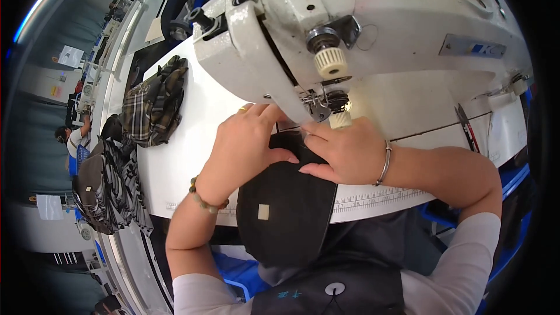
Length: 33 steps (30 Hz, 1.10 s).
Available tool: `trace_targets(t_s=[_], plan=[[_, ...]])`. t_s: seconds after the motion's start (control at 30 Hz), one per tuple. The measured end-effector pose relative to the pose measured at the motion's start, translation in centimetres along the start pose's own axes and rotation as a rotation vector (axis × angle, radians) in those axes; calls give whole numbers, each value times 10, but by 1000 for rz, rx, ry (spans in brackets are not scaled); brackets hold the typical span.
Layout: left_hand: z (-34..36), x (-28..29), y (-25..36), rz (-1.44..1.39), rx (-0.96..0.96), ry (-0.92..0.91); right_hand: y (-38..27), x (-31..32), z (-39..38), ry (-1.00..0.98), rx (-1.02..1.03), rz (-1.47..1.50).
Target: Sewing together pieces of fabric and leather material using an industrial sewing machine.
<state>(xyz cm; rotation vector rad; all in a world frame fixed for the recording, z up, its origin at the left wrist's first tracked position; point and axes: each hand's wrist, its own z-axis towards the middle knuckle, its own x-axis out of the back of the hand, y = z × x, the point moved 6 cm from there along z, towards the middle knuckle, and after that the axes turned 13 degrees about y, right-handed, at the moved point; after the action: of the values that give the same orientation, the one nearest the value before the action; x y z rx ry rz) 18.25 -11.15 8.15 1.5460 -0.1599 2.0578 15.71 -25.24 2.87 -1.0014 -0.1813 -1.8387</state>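
Under the needle of the white sewing machine [361,17], the black fabric piece [286,198] lies flat. I judge stitching underway: my left hand [245,140] at ten o'clock and right hand [344,151] at two press it with fingers spread; next calls for steady feeding.

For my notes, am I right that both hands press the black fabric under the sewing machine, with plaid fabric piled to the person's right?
Not quite: the head view shows the plaid fabric piled to the person's left. Both the left hand and right hand do press the black fabric under the sewing machine.
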Motion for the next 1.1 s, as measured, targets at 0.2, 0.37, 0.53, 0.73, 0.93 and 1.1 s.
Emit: trace_targets(t_s=[0.2, 0.37, 0.53, 0.73, 0.93, 1.1], plan=[[-13, -40, -40, -576, 244, -291, 4, -3, 1, -42, -131, 82], [-13, -30, -39, -599, 207, -302, 12, -3, 0, -130, -350, 225], [-17, -31, -34, -692, 190, -351, 13, -7, 1, -46, -378, 400], [-17, -28, -33, -740, 190, -417, 21, -11, 1, -108, -588, 645], [-11, -24, -18, -807, 109, -366, 23, -9, -2, -106, -609, 656], [-20, -24, -21, -745, 148, -389, 14, -15, -3, -40, -545, 683]])
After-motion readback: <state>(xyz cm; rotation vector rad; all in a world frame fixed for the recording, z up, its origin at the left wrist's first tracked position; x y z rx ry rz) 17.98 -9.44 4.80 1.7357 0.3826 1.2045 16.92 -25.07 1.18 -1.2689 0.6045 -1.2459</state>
